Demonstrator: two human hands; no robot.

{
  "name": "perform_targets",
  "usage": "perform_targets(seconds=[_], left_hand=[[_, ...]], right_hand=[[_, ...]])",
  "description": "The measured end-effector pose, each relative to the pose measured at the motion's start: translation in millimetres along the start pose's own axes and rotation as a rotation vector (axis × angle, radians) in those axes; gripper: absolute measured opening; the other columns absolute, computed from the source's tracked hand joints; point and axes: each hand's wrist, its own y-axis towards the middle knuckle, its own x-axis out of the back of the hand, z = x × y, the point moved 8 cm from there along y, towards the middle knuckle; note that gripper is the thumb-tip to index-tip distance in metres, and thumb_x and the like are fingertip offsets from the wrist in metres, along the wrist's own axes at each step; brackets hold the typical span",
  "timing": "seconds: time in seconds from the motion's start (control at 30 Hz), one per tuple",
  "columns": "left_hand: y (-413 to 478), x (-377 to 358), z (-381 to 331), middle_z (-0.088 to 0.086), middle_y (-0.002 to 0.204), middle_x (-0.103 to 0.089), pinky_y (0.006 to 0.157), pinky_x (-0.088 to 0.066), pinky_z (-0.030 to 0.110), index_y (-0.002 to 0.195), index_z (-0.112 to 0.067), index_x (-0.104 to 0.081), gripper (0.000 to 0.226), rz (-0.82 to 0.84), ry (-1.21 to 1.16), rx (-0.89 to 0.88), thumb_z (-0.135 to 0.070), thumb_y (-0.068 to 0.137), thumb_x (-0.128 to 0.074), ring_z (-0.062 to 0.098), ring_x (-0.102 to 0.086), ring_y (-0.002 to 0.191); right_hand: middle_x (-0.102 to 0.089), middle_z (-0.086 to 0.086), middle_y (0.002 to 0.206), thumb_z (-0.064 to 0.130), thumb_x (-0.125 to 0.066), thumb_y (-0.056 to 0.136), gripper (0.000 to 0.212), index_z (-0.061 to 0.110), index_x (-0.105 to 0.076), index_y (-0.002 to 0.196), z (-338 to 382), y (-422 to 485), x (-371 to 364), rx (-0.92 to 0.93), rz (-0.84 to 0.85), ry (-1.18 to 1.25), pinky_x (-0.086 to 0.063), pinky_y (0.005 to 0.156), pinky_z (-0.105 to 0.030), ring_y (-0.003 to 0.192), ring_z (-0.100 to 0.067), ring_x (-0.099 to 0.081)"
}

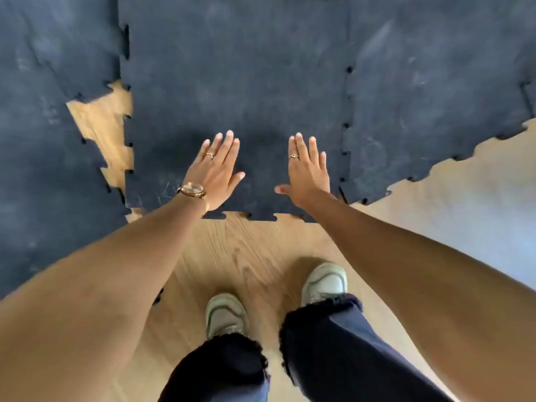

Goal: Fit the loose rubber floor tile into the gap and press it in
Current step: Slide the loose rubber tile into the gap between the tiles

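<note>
A dark rubber floor tile (237, 91) with jigsaw edges lies in the middle of the view. Its right edge meets the neighbouring tile (435, 91). Along its left edge a wedge of bare wooden floor (107, 126) shows between it and the left tile (49, 146). My left hand (216, 169), with a watch and a ring, lies flat with its fingers spread on the tile's near left part. Flat and spread on the near right part is my right hand (307, 169), close to the right seam. Neither hand holds anything.
Light wooden floor (240, 256) stretches from the tile's near edge back to my feet in pale trainers (226, 314) and dark frayed trousers. More bare floor (464, 198) lies at the right, beyond the jagged edge of the right tile.
</note>
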Motion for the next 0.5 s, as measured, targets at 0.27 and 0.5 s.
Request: perform_targets(seconds=[0.27,0.5], left_hand=[[96,-19,22,0.015,0.163,-0.003,0.121,-0.007,0.051,0.154,-0.004,-0.005,0.075,-0.321,0.082,-0.061,-0.052,0.099,-0.02,0.031,-0.004,0.15],[100,-25,23,0.013,0.163,0.001,0.119,-0.012,0.054,0.154,-0.004,-0.008,0.077,-0.369,0.035,-0.115,-0.053,0.098,-0.027,0.031,0.0,0.15]], right_hand=[[-0.006,-0.005,0.163,0.045,-0.021,0.103,0.06,0.016,-0.008,0.155,1,76,-15,0.189,-0.509,-0.115,-0.001,0.12,-0.05,0.149,-0.029,0.0],[-0.009,-0.005,0.162,0.043,-0.027,0.1,0.062,0.014,-0.016,0.154,-1,80,-20,0.226,-0.586,-0.069,-0.006,0.12,-0.052,0.149,-0.031,-0.004]])
